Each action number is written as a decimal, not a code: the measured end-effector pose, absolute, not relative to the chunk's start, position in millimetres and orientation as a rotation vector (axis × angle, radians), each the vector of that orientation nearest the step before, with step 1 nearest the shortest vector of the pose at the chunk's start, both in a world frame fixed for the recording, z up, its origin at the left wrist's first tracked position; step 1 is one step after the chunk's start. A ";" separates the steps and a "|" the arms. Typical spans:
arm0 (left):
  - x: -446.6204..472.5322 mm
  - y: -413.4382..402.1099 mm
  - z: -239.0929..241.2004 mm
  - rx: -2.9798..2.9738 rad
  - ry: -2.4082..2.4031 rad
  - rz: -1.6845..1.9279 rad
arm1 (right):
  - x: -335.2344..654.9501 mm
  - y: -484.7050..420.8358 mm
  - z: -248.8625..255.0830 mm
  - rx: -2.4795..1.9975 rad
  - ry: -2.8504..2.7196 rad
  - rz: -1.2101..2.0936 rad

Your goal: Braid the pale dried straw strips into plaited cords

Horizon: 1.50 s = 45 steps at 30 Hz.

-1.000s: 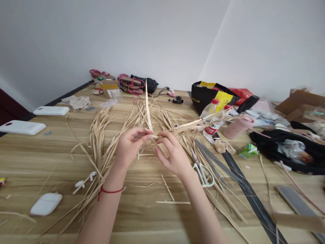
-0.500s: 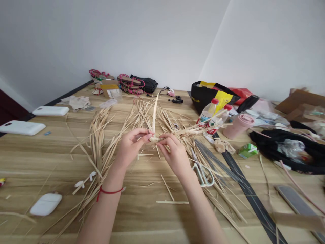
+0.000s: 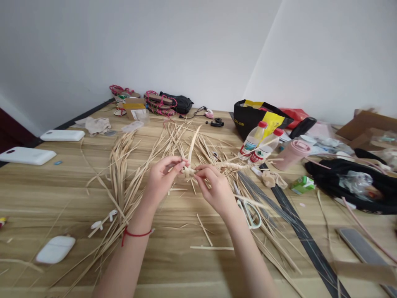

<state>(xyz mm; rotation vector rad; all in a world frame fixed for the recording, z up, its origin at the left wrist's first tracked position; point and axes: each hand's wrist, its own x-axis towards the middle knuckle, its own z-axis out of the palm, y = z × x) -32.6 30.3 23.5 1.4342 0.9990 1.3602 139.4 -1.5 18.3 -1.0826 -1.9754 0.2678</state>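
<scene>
A pale straw braid [image 3: 188, 172] is held between my two hands above the middle of the table. My left hand [image 3: 164, 174] pinches its left end between thumb and fingers, a red cord around the wrist. On the other side my right hand [image 3: 214, 186] pinches the braid, and a plaited length [image 3: 231, 165] runs out to the right beyond it. One wide straw strip [image 3: 194, 142] sticks up from the braid between the hands, curving at its tip. Loose straw [image 3: 119, 165] lies in bundles behind and beside my arms.
White-handled scissors [image 3: 252, 215] lie by my right forearm. Two red-capped bottles [image 3: 263, 149], a pink cup [image 3: 291, 154] and a black bag [image 3: 248, 118] stand at the right. A white earphone case [image 3: 56, 249] and loose earbuds [image 3: 97, 225] lie left.
The upright strip has tipped to the right and sits lower. More of the braid shows between my hands, and the plaited tail at the right has shifted downward.
</scene>
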 end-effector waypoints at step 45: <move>-44.2 33.6 24.5 1.745 1.140 1.168 | 136.0 -6.6 26.6 -1.086 -2.074 0.299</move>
